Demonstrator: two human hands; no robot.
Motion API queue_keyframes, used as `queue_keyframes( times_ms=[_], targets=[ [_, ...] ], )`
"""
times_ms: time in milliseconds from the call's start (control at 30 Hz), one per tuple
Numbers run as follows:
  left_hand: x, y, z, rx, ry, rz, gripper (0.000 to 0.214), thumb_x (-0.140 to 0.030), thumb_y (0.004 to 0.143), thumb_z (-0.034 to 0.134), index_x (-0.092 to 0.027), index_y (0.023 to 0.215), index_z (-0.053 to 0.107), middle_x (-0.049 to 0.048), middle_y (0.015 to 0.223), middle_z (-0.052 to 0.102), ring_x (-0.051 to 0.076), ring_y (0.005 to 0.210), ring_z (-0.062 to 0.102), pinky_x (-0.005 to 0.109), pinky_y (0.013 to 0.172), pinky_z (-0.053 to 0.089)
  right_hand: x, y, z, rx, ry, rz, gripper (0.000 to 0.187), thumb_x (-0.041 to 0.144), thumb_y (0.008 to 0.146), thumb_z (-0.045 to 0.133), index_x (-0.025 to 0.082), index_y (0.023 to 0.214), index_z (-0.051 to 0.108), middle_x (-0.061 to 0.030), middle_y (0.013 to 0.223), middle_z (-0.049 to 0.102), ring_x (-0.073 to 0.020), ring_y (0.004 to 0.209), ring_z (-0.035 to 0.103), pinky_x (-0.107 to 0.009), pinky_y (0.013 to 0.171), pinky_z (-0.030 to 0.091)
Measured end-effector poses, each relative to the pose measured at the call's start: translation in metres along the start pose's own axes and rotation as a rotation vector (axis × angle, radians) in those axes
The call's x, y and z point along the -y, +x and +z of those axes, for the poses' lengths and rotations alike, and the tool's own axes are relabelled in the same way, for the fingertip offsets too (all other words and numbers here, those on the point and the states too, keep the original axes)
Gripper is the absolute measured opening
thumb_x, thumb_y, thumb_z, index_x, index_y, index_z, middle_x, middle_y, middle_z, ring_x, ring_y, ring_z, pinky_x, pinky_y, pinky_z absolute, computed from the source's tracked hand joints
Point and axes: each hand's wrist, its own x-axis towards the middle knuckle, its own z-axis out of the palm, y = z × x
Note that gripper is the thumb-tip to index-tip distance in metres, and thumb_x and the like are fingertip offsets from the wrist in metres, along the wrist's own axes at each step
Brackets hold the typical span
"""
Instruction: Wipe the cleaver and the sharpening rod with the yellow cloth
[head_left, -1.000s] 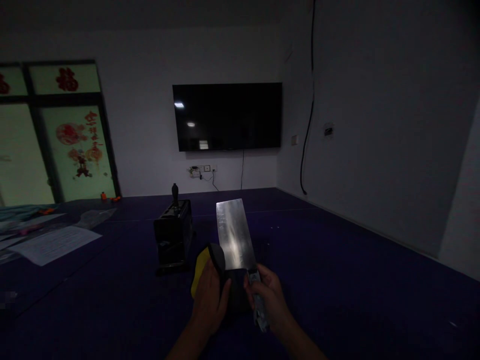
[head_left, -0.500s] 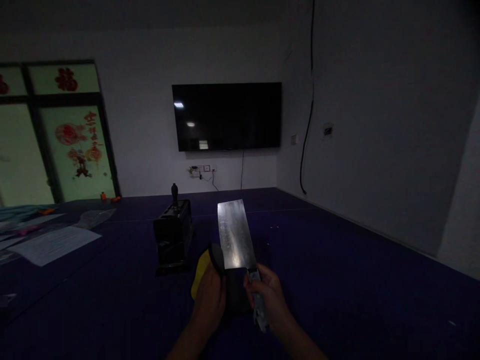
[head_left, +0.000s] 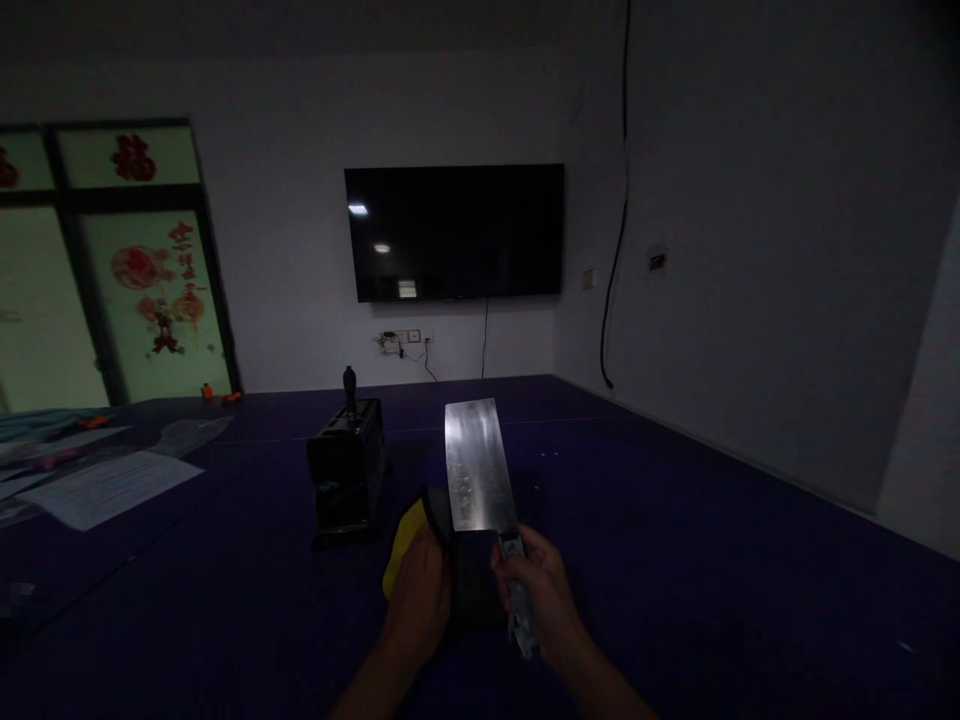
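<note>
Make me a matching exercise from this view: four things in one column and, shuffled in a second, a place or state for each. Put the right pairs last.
Things
1. cleaver
2. cloth
3. television
4. knife block

Places and states
A. mounted on the wall
B. gripped in the right hand
C. a black handle sticking up from its top
D. held by the left hand, yellow showing

Pairs: 1-B, 2-D, 3-A, 4-C
</note>
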Motion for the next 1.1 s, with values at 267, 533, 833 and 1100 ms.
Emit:
queue_keyframes(
  times_ms=[267, 533, 833, 1100],
  targets=[
    [0.013, -0.001, 0.006, 0.086, 0.056, -0.07, 0.068, -0.001, 0.072, 0.03, -0.014, 0.139, 0.038, 0.0123, 0.126, 0.058, 0.021, 0.114, 0.055, 0.035, 0.095, 0.045, 0.002, 0.002, -0.002, -0.063, -0.005, -0.019, 0.007, 0.023, 0.055, 0.054, 0.018, 0.06, 0.056, 0.0051, 0.042, 0.047, -0.0081, 0.035, 0.039, -0.019, 0.034, 0.031],
    [0.02, -0.005, -0.001, 0.136, 0.041, -0.156, 0.044, -0.027, 0.084, 0.042, -0.022, 0.126, 0.053, 0.0093, 0.111, 0.066, 0.024, 0.104, 0.06, 0.041, 0.091, 0.047, 0.001, 0.003, -0.003, -0.122, -0.006, -0.007, 0.008, 0.024, 0.056, 0.056, 0.018, 0.061, 0.056, 0.0051, 0.04, 0.047, -0.0078, 0.034, 0.039, -0.018, 0.034, 0.028],
    [0.06, 0.031, -0.034, -0.78, 0.335, -0.459, 0.098, -0.061, 0.069, 0.061, -0.004, 0.14, 0.024, 0.0266, 0.14, 0.033, 0.038, 0.132, 0.029, 0.054, 0.106, 0.027, 0.0, 0.007, -0.006, -0.171, -0.035, -0.048, 0.009, 0.027, 0.055, 0.056, 0.018, 0.059, 0.055, 0.0053, 0.041, 0.046, -0.0072, 0.035, 0.038, -0.018, 0.034, 0.028],
    [0.093, 0.035, -0.046, -0.608, 0.267, -0.627, 0.108, -0.05, 0.063, 0.069, -0.001, 0.143, 0.016, 0.0279, 0.136, 0.039, 0.039, 0.127, 0.037, 0.053, 0.102, 0.034, -0.007, 0.008, -0.008, -0.132, -0.097, -0.057, 0.009, 0.025, 0.058, 0.054, 0.018, 0.063, 0.056, 0.0063, 0.044, 0.045, -0.0071, 0.035, 0.039, -0.018, 0.035, 0.031]
  ],
)
